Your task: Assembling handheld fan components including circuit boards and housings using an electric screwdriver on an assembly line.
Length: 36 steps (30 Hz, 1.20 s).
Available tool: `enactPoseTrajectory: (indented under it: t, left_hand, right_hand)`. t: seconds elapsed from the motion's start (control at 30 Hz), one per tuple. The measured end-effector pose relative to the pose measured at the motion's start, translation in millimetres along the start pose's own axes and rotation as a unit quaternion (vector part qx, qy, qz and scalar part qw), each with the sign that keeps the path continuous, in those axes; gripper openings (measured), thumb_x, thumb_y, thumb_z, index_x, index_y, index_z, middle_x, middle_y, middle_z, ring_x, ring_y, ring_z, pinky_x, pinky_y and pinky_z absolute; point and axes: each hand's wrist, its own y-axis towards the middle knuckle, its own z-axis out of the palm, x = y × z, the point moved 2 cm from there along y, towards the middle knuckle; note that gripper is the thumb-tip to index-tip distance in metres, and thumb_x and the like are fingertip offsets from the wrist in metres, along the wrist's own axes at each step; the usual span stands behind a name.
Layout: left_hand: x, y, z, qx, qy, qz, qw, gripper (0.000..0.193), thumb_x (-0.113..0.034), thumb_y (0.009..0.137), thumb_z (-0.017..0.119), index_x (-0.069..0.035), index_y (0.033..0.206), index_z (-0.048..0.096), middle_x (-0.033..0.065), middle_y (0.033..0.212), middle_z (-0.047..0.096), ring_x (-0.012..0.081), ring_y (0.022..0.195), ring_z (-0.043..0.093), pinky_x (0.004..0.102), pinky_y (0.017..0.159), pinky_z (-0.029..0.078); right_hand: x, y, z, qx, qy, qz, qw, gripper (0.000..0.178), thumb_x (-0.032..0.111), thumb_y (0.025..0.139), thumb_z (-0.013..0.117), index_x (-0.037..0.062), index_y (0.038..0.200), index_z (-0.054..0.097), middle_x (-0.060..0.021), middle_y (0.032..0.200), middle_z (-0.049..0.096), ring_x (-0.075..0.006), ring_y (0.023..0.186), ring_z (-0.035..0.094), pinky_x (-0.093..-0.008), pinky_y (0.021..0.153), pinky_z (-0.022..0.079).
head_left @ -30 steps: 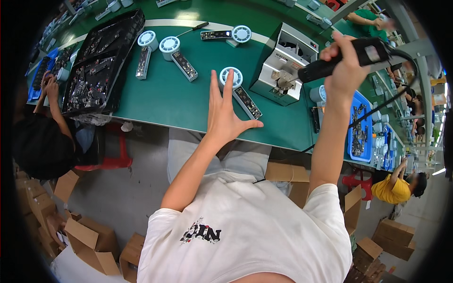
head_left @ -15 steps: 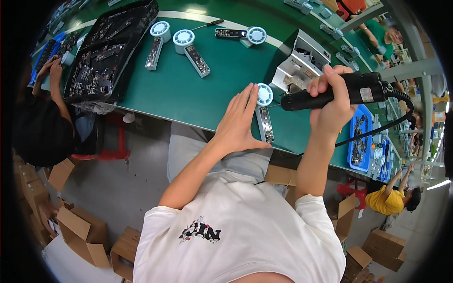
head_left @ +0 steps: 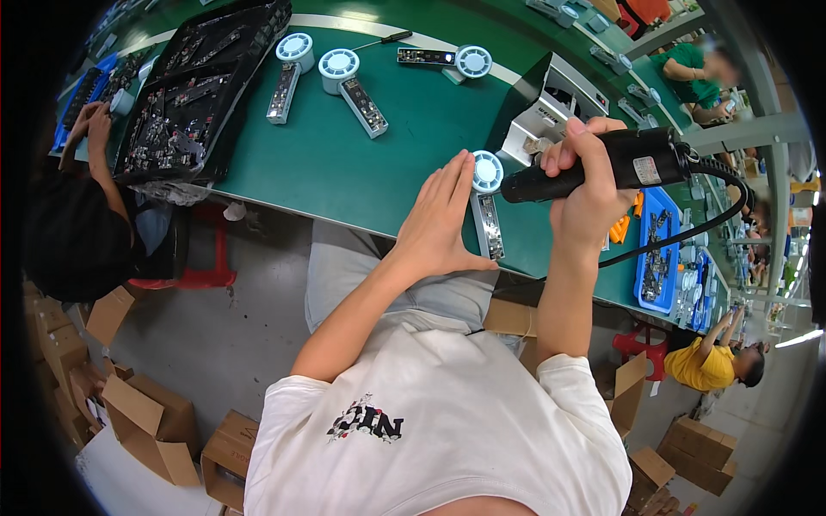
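Observation:
A small handheld fan (head_left: 488,172) with a pale blue round head lies on the green bench near its front edge. Its handle is uncovered, showing a circuit board (head_left: 489,228). My left hand (head_left: 437,222) rests along the fan's left side, fingers stretched out by the head and thumb spread toward the handle's lower end. A black corded electric screwdriver (head_left: 632,162) is gripped in my right hand (head_left: 594,176), lying nearly level with its nose pointing left, just right of the fan. I cannot make out its bit against the handle.
Behind the screwdriver stands a silver-and-black box-shaped machine (head_left: 551,112). More fans (head_left: 339,69) and a screwdriver (head_left: 387,40) lie farther back. A black tray (head_left: 176,129) of circuit boards sits left, a blue bin (head_left: 656,258) right. Other people work on both sides.
My right hand has shifted the electric screwdriver a little left, its nose closer over the fan's handle. The thin bit, visible before, is now hard to see. My left hand keeps its place by the fan.

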Motion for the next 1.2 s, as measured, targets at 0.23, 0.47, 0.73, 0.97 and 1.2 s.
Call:
enactPoseTrajectory:
  t: [0.23,0.47,0.73,0.97,1.2]
  left_hand:
    - [0.2,0.4,-0.2,-0.002,0.002,0.004,1.000,0.143,-0.043,0.047,0.097,0.008,0.153,0.017,0.0275,0.157,0.028,0.0453,0.141,0.035,0.0492,0.116,0.032]
    - [0.9,1.9,-0.7,-0.004,0.005,0.004,1.000,0.144,-0.043,0.046,0.097,0.007,0.154,0.016,0.0265,0.157,0.027,0.0455,0.140,0.035,0.0494,0.115,0.033]
    - [0.9,-0.1,-0.8,-0.003,0.006,0.002,1.000,0.145,-0.045,0.046,0.097,0.006,0.154,0.015,0.0276,0.157,0.027,0.0465,0.140,0.034,0.0496,0.116,0.033]
    - [-2.0,-6.6,1.1,-0.002,0.015,0.005,1.000,0.146,-0.047,0.047,0.097,0.005,0.155,0.013,0.0280,0.157,0.026,0.0471,0.142,0.032,0.0498,0.116,0.033]
    - [-2.4,-1.1,1.1,-0.009,-0.001,0.019,1.000,0.146,-0.046,0.047,0.097,0.008,0.154,0.014,0.0316,0.155,0.027,0.0446,0.143,0.032,0.0488,0.118,0.030]
  right_hand:
    - [-1.6,-1.6,1.6,0.002,0.008,0.004,1.000,0.016,-0.003,0.083,0.072,0.0012,0.084,0.056,-0.0056,0.060,0.056,-0.0136,0.049,0.056,-0.0261,0.049,0.045]
    - [-5.6,-2.3,1.8,0.001,0.018,0.012,1.000,0.018,-0.004,0.082,0.072,0.0014,0.085,0.055,-0.0049,0.060,0.056,-0.0128,0.048,0.056,-0.0260,0.048,0.046]
    - [-11.0,-11.9,6.9,0.010,0.015,-0.028,0.999,0.018,-0.007,0.082,0.070,0.0004,0.085,0.054,-0.0034,0.061,0.056,-0.0108,0.047,0.055,-0.0241,0.045,0.044]
    - [-11.2,-13.9,4.0,0.075,0.009,-0.025,0.997,0.016,-0.003,0.083,0.074,0.0006,0.087,0.058,-0.0023,0.063,0.058,-0.0090,0.049,0.056,-0.0223,0.046,0.044]
    - [-14.1,-13.2,-1.3,0.112,-0.016,-0.003,0.994,0.016,0.001,0.086,0.066,0.0028,0.088,0.050,-0.0042,0.062,0.049,-0.0136,0.051,0.050,-0.0275,0.053,0.043]
